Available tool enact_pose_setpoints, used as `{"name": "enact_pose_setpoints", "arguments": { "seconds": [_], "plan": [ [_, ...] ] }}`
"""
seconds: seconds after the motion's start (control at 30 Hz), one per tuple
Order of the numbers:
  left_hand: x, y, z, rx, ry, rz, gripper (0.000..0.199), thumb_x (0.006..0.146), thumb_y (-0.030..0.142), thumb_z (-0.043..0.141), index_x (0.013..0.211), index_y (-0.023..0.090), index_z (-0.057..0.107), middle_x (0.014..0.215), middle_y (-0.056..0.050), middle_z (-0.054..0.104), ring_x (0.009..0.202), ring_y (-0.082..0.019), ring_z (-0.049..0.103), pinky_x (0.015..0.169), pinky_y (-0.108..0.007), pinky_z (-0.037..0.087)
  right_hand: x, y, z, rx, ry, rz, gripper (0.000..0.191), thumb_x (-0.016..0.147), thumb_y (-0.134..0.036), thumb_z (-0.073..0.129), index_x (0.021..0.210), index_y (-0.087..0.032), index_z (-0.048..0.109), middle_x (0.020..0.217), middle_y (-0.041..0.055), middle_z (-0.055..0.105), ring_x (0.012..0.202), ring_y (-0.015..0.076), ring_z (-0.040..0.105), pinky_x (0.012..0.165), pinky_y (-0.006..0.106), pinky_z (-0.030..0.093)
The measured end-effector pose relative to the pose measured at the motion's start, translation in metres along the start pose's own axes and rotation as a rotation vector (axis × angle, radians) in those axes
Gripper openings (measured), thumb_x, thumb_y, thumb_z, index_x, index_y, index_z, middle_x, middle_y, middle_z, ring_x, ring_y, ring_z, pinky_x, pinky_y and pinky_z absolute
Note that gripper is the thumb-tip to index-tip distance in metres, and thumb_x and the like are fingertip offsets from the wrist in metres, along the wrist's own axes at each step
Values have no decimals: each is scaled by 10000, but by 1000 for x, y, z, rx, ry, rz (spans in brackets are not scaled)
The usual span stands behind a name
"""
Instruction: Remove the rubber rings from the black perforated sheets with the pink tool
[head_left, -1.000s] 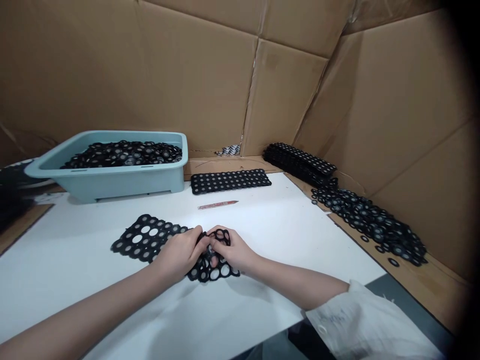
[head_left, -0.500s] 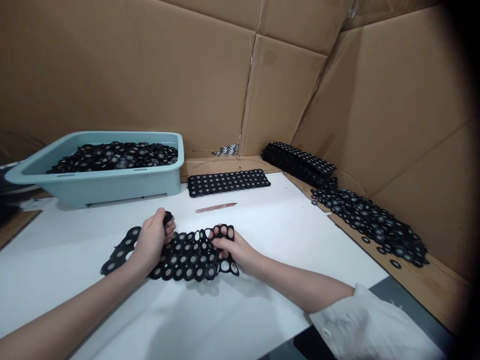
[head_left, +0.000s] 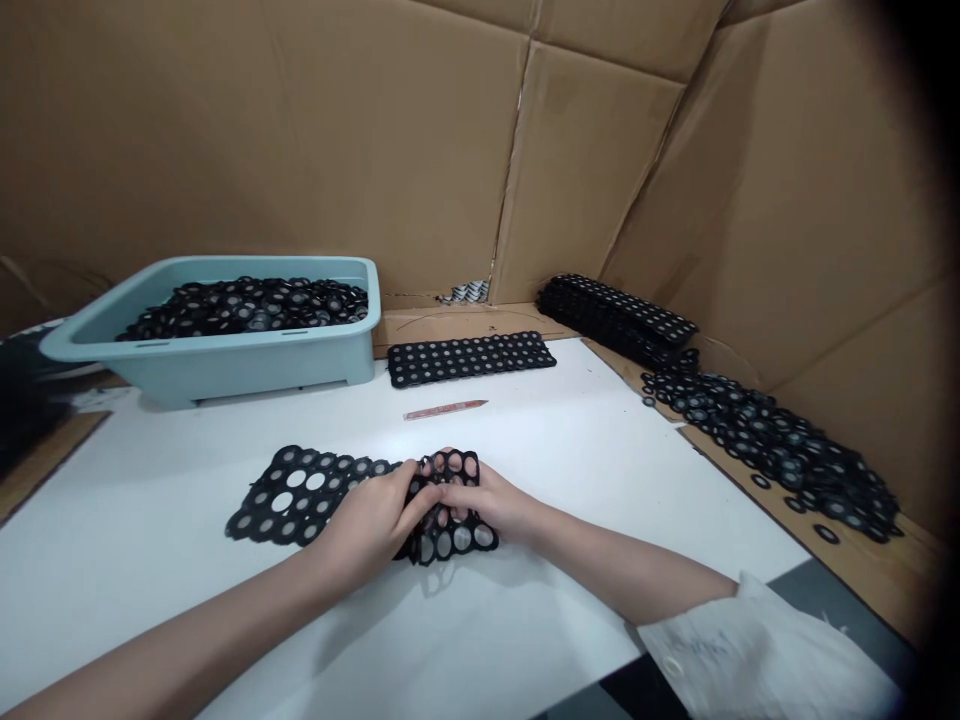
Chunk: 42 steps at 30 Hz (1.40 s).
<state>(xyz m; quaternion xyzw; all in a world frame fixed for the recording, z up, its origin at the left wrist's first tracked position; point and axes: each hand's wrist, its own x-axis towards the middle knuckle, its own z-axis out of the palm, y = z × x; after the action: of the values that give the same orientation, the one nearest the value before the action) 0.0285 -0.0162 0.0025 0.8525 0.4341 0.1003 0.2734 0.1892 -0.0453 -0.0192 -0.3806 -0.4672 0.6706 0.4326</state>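
Hands: left and right, close together, both gripping perforated black sheet, its far-left end lying on white worktop. Beyond: one pencil; one flat black sheet of discs; blue tub, heaped with black rings.

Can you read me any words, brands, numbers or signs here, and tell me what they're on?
Nothing can be read for certain.
Sleeve: faint bluish marks like handwriting, too blurred to read.
Pencil: reddish markings along its side, too small to read.
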Motion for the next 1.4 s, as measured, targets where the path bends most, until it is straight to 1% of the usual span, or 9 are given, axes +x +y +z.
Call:
{"name": "enact_pose_setpoints", "arguments": {
  "seconds": [0.17, 0.3, 0.4, 0.6, 0.83, 1.03, 1.17, 1.23, 1.4],
  "plan": [
    [6, -4, -5, -121, 53, 15, 325, 859, 364, 242, 639, 198, 415, 600, 2, 524, 578, -164, 494, 547, -268, 329, -2, -7, 3, 41, -18, -46, 299, 649, -190, 650, 891, -175, 473, 752, -36, 455, 678, 76, 459, 684, 230, 379],
    [17, -21, -20, -298, 331, -185, 330, 841, 350, 213, 566, 209, 329, 486, 28, 409, 467, -140, 404, 458, -249, 302, -5, -11, 3, 2, -15, -18, 336, 647, -169, 641, 892, -197, 413, 760, -38, 396, 668, 77, 409, 660, 227, 381],
    [17, -25, -27, -254, 463, -212, 326, 849, 330, 185, 574, 208, 313, 515, 22, 410, 498, -139, 407, 485, -245, 301, -5, -9, 2, 7, -23, 8, 343, 640, -134, 613, 891, -200, 388, 791, -30, 398, 672, 80, 409, 641, 227, 385],
    [-2, -1, -5, 89, 125, 52, 236, 822, 349, 364, 674, 211, 485, 615, -12, 567, 539, -184, 518, 509, -263, 291, -3, -4, 3, -32, 22, -55, 322, 626, -90, 573, 852, -203, 375, 755, -46, 396, 675, 79, 419, 643, 218, 372],
    [-12, 9, 0, 74, -112, -10, 366, 823, 485, 334, 970, 182, 477, 668, -55, 631, 595, -259, 589, 481, -278, 319, -4, -1, -1, -125, -7, -100, 353, 657, -102, 573, 930, -216, 380, 788, -37, 406, 705, 84, 432, 676, 229, 395],
    [-3, 1, -14, -106, -81, -42, 330, 843, 418, 278, 691, 218, 492, 627, 2, 573, 582, -177, 530, 534, -259, 331, -5, -6, -1, -131, -21, -97, 350, 666, -87, 549, 947, -212, 384, 781, -38, 402, 702, 83, 425, 670, 227, 388],
    [4, -7, -36, -71, 303, -148, 324, 840, 335, 224, 573, 208, 357, 532, 10, 472, 534, -161, 465, 516, -260, 313, -4, -7, -4, -152, 51, -82, 334, 667, -111, 554, 931, -215, 379, 778, -35, 379, 657, 79, 402, 578, 203, 388],
    [4, -8, -38, -11, 419, -182, 294, 842, 315, 219, 610, 211, 365, 519, 17, 460, 514, -158, 466, 503, -256, 304, -5, -7, -4, -156, 58, -74, 335, 658, -115, 570, 906, -218, 369, 786, -38, 385, 658, 78, 419, 586, 211, 405],
    [-7, 0, -12, 307, 94, -73, 208, 828, 321, 298, 750, 201, 449, 559, -19, 552, 479, -193, 511, 453, -274, 239, -6, -9, -2, -53, -36, -51, 397, 678, -166, 594, 954, -248, 320, 848, -38, 387, 654, 94, 543, 642, 293, 466]
  ]
}}
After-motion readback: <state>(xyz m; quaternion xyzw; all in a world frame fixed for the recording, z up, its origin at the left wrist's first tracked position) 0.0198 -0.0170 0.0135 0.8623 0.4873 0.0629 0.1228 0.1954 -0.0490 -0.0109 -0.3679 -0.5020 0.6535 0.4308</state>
